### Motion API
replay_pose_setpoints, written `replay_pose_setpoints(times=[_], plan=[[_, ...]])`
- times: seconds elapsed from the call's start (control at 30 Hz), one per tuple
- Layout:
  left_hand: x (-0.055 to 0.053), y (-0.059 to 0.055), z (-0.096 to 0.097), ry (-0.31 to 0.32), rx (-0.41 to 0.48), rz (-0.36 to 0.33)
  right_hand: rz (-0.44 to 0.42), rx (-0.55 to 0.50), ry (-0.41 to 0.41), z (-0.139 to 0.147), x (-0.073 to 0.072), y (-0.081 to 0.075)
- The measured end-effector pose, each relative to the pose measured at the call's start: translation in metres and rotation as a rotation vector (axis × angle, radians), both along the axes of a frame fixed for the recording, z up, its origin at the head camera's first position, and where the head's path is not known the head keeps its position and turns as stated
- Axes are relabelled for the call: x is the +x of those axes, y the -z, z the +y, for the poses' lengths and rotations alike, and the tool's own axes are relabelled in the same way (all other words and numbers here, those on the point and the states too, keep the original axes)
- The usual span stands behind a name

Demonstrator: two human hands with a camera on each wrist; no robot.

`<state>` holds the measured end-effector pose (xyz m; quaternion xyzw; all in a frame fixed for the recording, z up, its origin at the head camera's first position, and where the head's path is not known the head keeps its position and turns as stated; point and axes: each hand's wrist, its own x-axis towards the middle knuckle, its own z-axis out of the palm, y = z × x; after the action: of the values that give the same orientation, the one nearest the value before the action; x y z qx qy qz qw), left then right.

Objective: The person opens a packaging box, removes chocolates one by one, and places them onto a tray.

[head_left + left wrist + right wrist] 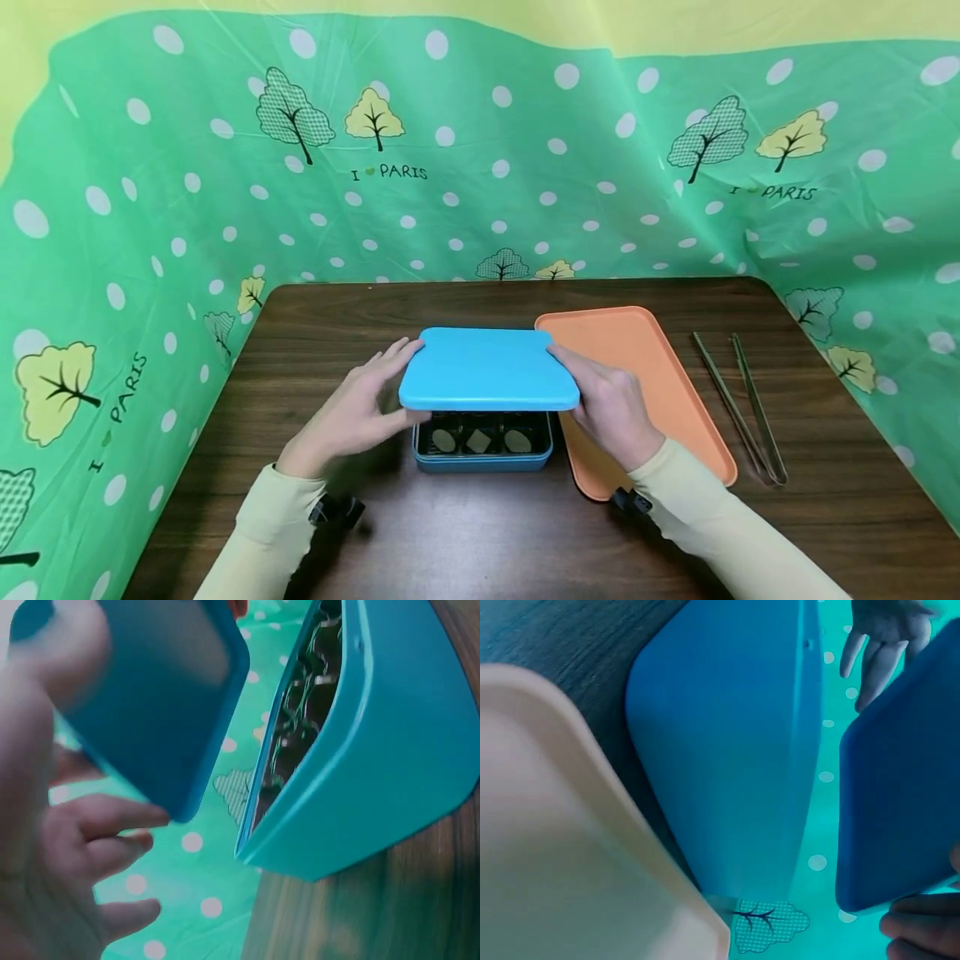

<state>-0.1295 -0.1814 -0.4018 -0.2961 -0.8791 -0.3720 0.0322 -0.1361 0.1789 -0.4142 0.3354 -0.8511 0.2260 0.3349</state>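
Note:
A bright blue lid (487,367) is raised and tilted above a blue box (483,463), apart from it. Its left edge is held by my left hand (356,408), with the thumb at the near corner and fingers at the far one. My right hand (611,404) grips the lid's right side; only its fingertips (922,922) show in the right wrist view. Inside the box, a dark compartmented insert (300,712) holds several dull brownish pieces (517,441), some round and one squarish. The lid hides the box's far part in the head view.
An orange tray (660,383) lies just right of the box, partly under my right forearm. Farther right are metal tongs (750,417) with their arms spread. The dark wooden table (337,317) meets a green dotted cloth (465,192) along its back and sides.

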Motion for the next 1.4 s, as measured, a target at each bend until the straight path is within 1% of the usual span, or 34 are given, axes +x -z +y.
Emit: replay_pose_setpoints(times=[0.07,0.13,0.2,0.3,0.43,0.5,0.57,0.63,0.7,0.77,0.83,0.93,1.03,1.13,1.2,1.27,1.33,1.4], plan=[[-0.002,0.001,0.005,-0.032,0.05,0.107,0.016,-0.008,0.02,-0.002,0.0,-0.002],[-0.004,0.003,0.009,-0.047,0.105,0.222,0.025,-0.016,0.033,-0.004,0.0,-0.003],[-0.005,0.004,0.011,-0.081,0.128,0.303,0.033,-0.022,0.043,-0.005,-0.001,-0.005],[-0.004,0.007,0.013,-0.124,0.14,0.368,0.046,-0.028,0.067,-0.007,-0.001,-0.008],[-0.003,0.008,0.012,-0.187,0.115,0.446,0.06,-0.035,0.099,-0.009,-0.002,-0.012],[-0.002,0.008,0.011,-0.22,0.084,0.496,0.064,-0.04,0.109,-0.01,-0.002,-0.013],[-0.002,0.008,0.01,-0.236,0.06,0.532,0.056,-0.046,0.111,-0.01,-0.003,-0.014],[-0.002,0.008,0.01,-0.236,0.055,0.555,0.039,-0.048,0.114,-0.01,-0.003,-0.015],[-0.001,0.008,0.009,-0.217,0.071,0.543,0.005,-0.05,0.108,-0.01,-0.004,-0.015],[-0.001,0.009,0.01,-0.186,0.112,0.501,-0.052,-0.061,0.102,-0.01,-0.004,-0.014],[0.0,0.01,0.011,-0.153,0.16,0.444,-0.129,-0.087,0.095,-0.01,-0.004,-0.014],[0.002,0.012,0.013,-0.112,0.239,0.371,-0.27,-0.164,0.076,-0.01,-0.004,-0.014],[0.003,0.014,0.016,-0.105,0.295,0.329,-0.385,-0.232,0.053,-0.008,-0.004,-0.013],[0.002,0.016,0.017,-0.127,0.314,0.274,-0.449,-0.259,0.025,-0.006,-0.004,-0.013],[0.002,0.018,0.017,-0.138,0.321,0.216,-0.484,-0.262,0.0,-0.004,-0.005,-0.014],[0.002,0.018,0.016,-0.147,0.333,0.121,-0.518,-0.27,-0.038,-0.002,-0.006,-0.014],[0.002,0.018,0.016,-0.143,0.349,0.038,-0.572,-0.277,-0.079,0.0,-0.006,-0.014],[0.001,0.017,0.015,-0.139,0.36,-0.026,-0.635,-0.294,-0.121,0.001,-0.006,-0.014]])
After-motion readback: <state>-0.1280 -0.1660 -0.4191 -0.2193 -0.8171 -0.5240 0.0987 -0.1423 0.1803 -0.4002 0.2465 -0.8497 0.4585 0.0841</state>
